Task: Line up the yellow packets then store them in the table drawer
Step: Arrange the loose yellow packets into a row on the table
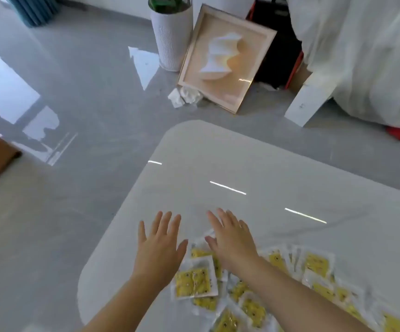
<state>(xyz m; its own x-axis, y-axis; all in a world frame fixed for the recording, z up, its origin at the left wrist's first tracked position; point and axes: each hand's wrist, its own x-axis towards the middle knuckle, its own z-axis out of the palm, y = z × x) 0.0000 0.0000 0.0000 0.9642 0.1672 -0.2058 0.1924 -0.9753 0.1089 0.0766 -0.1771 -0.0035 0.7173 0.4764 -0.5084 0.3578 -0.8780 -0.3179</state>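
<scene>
Several yellow packets with clear white edges lie scattered and overlapping on the white table, spreading from its lower middle to the lower right. My left hand is stretched out flat with its fingers spread, just left of the pile and over bare tabletop. My right hand is also flat with straight fingers, above the pile's far left end, and its forearm covers some packets. Neither hand holds anything. No drawer is visible.
The table's rounded corner points away from me, with grey glossy floor beyond and to the left. On the floor stand a white ribbed planter, a leaning picture frame, crumpled paper and a white covered bulk.
</scene>
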